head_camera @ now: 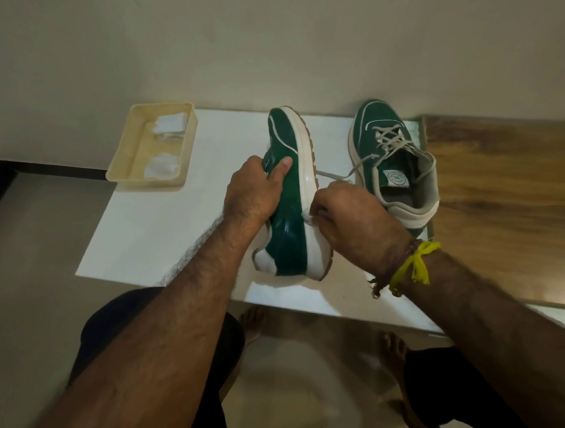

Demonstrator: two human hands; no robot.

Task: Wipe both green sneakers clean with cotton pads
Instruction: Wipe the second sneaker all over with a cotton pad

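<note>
Near: my left hand (255, 189) holds the first sneaker (291, 195) tipped on its side above the surface (152, 228), heel toward me, fingers curled into the opening and thumb flat on the green upper. I judge the tilt is there to turn the white midsole up and toward my other hand.

My right hand (345, 216) sits against that midsole, grip closed tight on a small white wad, which I take for a cotton pad (307, 217); only a scrap shows at the fingertips. It touches the sole edge, so the wipe looks to be mid-stroke on the sidewall. Yellow thread tied at the right wrist.

Further out: the second sneaker (395, 166) stands upright on the surface, laces loose, one lace trailing toward the held shoe. I judge it is parked, waiting its turn. A round label on its tongue; print too small to read.

Far left: beige tray (123, 163) at the surface corner, spare pads (162, 168) inside, within easy reach.
</note>
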